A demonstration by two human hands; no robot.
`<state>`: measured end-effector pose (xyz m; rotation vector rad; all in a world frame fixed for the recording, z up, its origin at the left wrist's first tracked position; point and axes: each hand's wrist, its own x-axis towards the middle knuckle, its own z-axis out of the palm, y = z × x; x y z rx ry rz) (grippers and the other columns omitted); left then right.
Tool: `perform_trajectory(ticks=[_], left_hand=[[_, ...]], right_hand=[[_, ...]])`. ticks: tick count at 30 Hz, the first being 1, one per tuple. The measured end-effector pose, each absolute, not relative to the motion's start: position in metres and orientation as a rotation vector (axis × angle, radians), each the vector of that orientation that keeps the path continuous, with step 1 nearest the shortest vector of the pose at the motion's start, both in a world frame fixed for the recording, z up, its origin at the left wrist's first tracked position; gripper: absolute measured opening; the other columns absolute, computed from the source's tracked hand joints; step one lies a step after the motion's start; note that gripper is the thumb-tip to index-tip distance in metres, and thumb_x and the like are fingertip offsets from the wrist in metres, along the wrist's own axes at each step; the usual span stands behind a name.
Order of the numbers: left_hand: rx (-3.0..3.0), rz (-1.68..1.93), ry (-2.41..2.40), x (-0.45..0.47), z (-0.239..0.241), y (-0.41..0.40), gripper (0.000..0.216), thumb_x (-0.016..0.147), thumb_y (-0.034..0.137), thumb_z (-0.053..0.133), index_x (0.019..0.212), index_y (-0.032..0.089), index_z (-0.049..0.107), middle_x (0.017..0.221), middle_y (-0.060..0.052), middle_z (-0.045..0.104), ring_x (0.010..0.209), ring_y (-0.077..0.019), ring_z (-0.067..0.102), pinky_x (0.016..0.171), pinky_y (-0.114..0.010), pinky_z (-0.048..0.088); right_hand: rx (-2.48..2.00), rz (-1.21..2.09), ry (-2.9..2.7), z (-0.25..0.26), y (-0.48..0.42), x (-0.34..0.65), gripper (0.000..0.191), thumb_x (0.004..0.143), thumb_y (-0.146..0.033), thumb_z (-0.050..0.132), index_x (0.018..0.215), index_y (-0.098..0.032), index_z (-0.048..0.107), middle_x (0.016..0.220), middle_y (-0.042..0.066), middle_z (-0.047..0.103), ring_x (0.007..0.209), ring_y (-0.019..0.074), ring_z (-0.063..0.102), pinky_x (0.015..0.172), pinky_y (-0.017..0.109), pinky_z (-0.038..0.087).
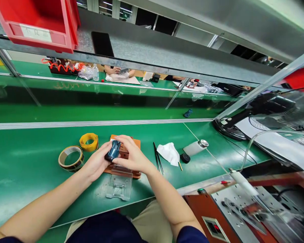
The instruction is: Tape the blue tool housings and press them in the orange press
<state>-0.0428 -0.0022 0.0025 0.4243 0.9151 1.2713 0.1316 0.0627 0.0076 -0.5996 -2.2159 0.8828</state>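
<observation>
A small blue part [113,150], judged light, stiff and smooth, is gripped at its sides by closed left hand [97,162] and right hand [131,155] fingers above the orange jig [135,143].

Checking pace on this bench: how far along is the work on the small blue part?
Done: nothing finished shows for certain. In hand: the left hand and right hand grip the blue part above the orange fixture. Left: the clear plate, tape rolls and tweezers lie untouched.

My green counter [27,165] runs alongside a conveyor belt [91,113]; overhead, a grey metal shelf [154,47] carries a red bin [38,23].
</observation>
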Motion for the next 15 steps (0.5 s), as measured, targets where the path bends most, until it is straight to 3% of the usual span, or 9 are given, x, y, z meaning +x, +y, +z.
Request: perform_trajectory(ticks=[3,7,12,15], left_hand=[[0.461,1.235,0.959,-0.034,-0.003,-0.004,0.034,0.092,0.03,0.069,0.124,0.02,0.066,0.125,-0.011,0.066,0.106,-0.0235,0.066,0.078,-0.027,0.059],[0.497,1.259,0.982,-0.027,-0.01,-0.006,0.04,0.087,0.034,0.075,0.124,0.021,0.066,0.131,-0.009,0.064,0.124,-0.0251,0.059,0.089,-0.027,0.055],[0.702,1.38,1.08,-0.035,-0.01,-0.011,0.053,0.085,0.047,0.077,0.129,0.024,0.059,0.133,-0.007,0.062,0.132,-0.0235,0.052,0.11,-0.033,0.042],[0.921,1.398,1.215,-0.048,-0.009,-0.024,0.052,0.088,0.051,0.072,0.131,0.027,0.057,0.132,-0.006,0.061,0.13,-0.0228,0.051,0.113,-0.035,0.039]], right_hand=[[-0.65,0.875,-2.28,-0.002,0.056,0.136,0.089,0.077,-0.046,0.082,0.15,-0.022,0.038,0.149,0.017,0.042,0.143,0.0311,0.041,0.118,0.05,0.038],[-0.666,0.901,-2.269,-0.012,0.054,0.136,0.098,0.071,-0.046,0.086,0.151,-0.021,0.035,0.144,0.018,0.043,0.14,0.0308,0.043,0.118,0.05,0.038],[-0.81,0.819,-2.121,-0.021,0.074,0.137,0.09,0.069,-0.038,0.083,0.146,-0.02,0.041,0.14,0.017,0.047,0.135,0.03,0.047,0.117,0.05,0.039],[-0.966,0.795,-2.169,-0.029,0.101,0.143,0.083,0.067,-0.036,0.082,0.14,-0.017,0.048,0.138,0.018,0.051,0.131,0.0316,0.051,0.114,0.052,0.04]])
